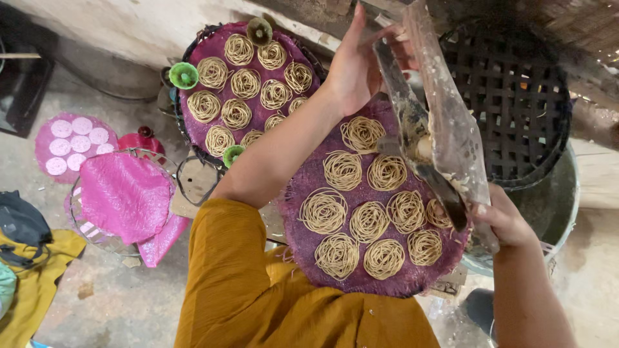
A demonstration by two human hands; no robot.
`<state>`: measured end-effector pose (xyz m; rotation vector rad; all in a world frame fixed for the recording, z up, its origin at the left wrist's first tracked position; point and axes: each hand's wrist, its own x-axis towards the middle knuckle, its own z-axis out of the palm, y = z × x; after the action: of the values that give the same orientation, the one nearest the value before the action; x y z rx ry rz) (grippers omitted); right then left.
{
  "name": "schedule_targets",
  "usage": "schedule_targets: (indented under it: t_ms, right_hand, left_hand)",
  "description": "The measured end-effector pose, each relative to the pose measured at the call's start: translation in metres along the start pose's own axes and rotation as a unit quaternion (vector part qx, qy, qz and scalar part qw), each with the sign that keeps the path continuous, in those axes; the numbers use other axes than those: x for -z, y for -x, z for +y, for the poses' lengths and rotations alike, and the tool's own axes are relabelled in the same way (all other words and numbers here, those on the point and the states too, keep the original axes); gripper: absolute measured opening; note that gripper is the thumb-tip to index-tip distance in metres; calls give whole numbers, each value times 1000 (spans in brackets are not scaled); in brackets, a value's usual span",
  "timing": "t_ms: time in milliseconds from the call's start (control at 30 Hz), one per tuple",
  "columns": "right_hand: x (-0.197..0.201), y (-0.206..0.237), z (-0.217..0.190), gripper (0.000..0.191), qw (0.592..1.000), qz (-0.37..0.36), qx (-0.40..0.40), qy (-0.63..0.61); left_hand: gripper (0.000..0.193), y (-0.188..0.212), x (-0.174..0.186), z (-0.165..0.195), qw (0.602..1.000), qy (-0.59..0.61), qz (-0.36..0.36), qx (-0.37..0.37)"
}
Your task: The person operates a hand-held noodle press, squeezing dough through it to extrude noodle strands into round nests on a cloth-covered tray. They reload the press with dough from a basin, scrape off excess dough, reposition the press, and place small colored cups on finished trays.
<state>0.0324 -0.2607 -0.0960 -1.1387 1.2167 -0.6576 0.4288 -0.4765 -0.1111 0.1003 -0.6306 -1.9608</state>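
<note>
My left hand (356, 64) grips the top of a dough-smeared clear plastic piping bag (445, 122), and my right hand (506, 219) squeezes its lower end. The bag hangs over a round purple mat (309, 187) that carries several coiled nests of thin noodle strands (343, 170). The bag's tip sits above the mat's right edge, near a coil (438, 214). A second purple mat (200, 84) full of noodle coils lies farther back, with small green cups (184, 75) on its rim.
A dark woven basket tray (516, 103) rests on a grey metal tub (554, 206) at right. On the concrete floor at left lie a pink mat with white discs (72, 143), a pink cloth over a wire rack (126, 193) and yellow cloth (35, 283).
</note>
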Motion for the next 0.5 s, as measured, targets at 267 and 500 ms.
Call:
schedule_targets:
  t_ms: [267,500]
  right_hand:
    - [-39,2,-42,88,997,19,74,-11]
    - [-63,5,-100,116,986,-96,81,-106]
  left_hand:
    - [81,-22,-12,7,999,-10,-29,10]
    - [62,-107,-63,-2,914,-38,-372,-159]
